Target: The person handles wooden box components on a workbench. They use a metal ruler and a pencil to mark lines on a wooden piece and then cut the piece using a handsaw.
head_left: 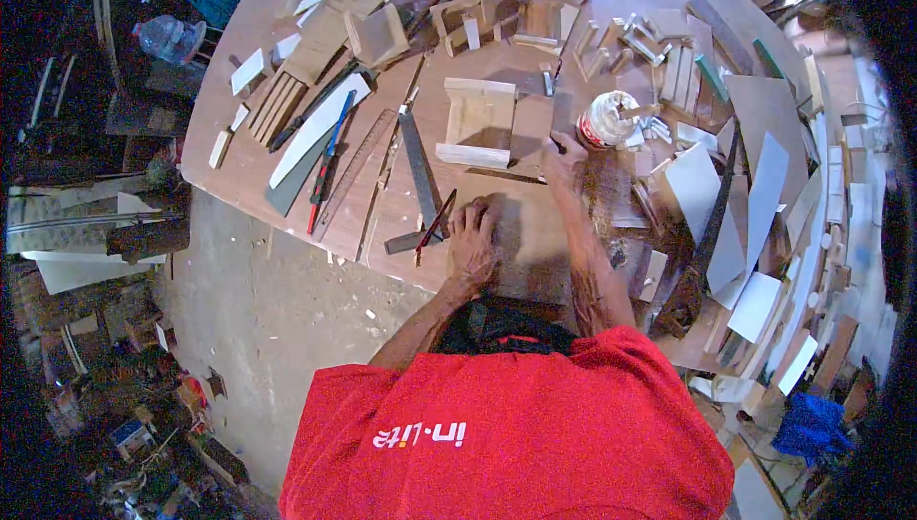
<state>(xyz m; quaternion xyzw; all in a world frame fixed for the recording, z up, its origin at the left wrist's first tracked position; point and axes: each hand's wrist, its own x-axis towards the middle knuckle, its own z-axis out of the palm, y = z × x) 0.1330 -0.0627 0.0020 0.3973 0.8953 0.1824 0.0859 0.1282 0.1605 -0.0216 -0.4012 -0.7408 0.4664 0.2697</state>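
Head view, work surface: large wooden table [239,152] crowded with offcuts, strips and panels.
Board in hand: flat brown plywood board [530,233] lying at the near edge of the table, just in front of the person.
Left hand [473,238]: palm down, fingers spread flat, pressing on the board's left part; it grips nothing.
Right hand [562,159]: closed at the board's far edge, fingers curled about something small and dark; what it is cannot be told.
Steel square [418,176]: dark, L-shaped, lying just left of the left hand, its short leg near the board's left side.
Red pencil [435,227]: slanted across the square's corner, close to the left fingers.
Wooden ruler [355,174]: long, lying aslant left of the square.
Blue-and-red tool [325,171]: slim, lying left of the ruler.
Small wooden frame [478,124]: pale, box-like, beyond the board.
Glue jar [604,119]: white and red, just right of the right hand.
White sheets [755,224]: several, stacked along the table's right side.
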